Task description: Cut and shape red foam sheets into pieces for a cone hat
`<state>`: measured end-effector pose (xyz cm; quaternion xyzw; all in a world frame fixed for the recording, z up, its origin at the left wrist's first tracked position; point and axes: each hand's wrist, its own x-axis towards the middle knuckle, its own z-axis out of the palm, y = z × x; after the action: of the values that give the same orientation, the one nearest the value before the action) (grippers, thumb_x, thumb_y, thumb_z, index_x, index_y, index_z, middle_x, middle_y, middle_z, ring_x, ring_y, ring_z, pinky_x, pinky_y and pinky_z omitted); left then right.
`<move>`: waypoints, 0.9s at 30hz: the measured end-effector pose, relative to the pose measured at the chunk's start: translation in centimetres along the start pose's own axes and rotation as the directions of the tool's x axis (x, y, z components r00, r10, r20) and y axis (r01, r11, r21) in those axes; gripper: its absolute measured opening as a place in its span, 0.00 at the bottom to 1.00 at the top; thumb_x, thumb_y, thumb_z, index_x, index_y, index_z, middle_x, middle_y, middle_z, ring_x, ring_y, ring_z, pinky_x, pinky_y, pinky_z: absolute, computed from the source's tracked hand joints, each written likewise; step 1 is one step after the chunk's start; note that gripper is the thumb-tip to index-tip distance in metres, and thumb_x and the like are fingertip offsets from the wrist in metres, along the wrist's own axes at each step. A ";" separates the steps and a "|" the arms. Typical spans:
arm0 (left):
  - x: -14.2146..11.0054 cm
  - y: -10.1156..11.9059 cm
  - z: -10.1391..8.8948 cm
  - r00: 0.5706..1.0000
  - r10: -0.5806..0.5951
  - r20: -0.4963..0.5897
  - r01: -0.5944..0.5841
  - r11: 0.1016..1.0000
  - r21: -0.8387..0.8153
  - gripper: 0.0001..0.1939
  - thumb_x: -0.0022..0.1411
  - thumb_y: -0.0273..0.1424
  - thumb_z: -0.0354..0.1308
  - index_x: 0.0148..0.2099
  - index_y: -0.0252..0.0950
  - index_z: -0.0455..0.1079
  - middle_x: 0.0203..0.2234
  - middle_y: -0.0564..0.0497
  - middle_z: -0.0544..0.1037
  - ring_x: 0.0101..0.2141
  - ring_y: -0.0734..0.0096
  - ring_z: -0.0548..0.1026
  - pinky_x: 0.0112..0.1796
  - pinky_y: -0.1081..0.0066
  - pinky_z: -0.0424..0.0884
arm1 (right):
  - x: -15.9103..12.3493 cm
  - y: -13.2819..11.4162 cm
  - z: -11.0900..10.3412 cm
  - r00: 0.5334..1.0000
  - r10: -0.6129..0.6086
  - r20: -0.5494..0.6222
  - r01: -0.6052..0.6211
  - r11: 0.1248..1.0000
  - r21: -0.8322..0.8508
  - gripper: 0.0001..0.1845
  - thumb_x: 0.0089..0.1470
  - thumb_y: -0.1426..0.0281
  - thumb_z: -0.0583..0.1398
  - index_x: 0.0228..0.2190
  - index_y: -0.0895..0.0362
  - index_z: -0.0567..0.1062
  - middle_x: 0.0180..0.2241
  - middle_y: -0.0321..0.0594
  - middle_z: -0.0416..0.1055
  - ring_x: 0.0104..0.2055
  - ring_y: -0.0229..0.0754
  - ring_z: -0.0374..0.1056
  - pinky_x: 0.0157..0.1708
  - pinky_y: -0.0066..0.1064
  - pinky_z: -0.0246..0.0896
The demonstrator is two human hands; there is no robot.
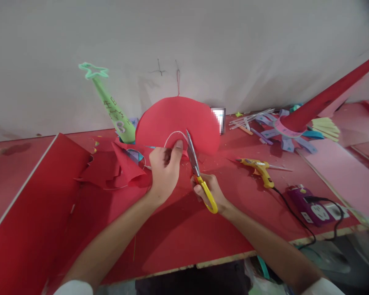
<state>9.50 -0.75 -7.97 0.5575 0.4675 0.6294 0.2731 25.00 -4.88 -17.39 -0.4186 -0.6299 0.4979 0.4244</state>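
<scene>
My left hand [164, 168] is closed on the lower edge of a red half-round paper sheet [178, 121] that stands up from the red table [178, 229], thumb pressed by a white curved line drawn on it. My right hand [210, 190] grips yellow-handled scissors [198, 174], whose blades point up into the sheet just right of my left thumb.
Red paper scraps [113, 166] lie left of my hands. A green paper cone [112, 106] with a star top stands behind them. A yellow glue gun [260, 169] and a purple power strip [310, 207] sit at the right. A red cone [326, 96] with paper strips lies far right.
</scene>
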 end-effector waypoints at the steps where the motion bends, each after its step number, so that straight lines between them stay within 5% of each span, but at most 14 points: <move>1: 0.0 -0.1 0.0 1.000 0.000 -0.012 0.000 1.000 0.002 0.32 0.68 0.48 0.67 0.23 0.39 0.54 0.16 0.59 0.56 0.17 0.79 0.55 0.19 0.71 0.50 | 0.0 0.0 0.0 1.000 0.005 0.001 -0.005 1.000 0.000 0.42 0.54 0.25 0.56 0.25 0.53 0.65 0.19 0.30 0.57 0.21 0.35 0.53 0.20 0.29 0.49; 27: 0.3 -0.4 -0.3 0.997 0.061 -0.051 -0.063 0.998 -0.031 0.21 0.71 0.42 0.64 0.29 0.39 0.62 0.19 0.59 0.62 0.20 0.78 0.58 0.22 0.73 0.56 | -0.1 0.0 0.0 1.000 0.018 0.010 -0.018 1.000 -0.002 0.43 0.52 0.24 0.58 0.24 0.53 0.65 0.19 0.30 0.56 0.20 0.34 0.52 0.18 0.28 0.48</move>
<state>9.08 -0.43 -8.20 0.5513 0.4464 0.6588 0.2506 25.02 -4.94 -17.39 -0.4221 -0.6288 0.5029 0.4165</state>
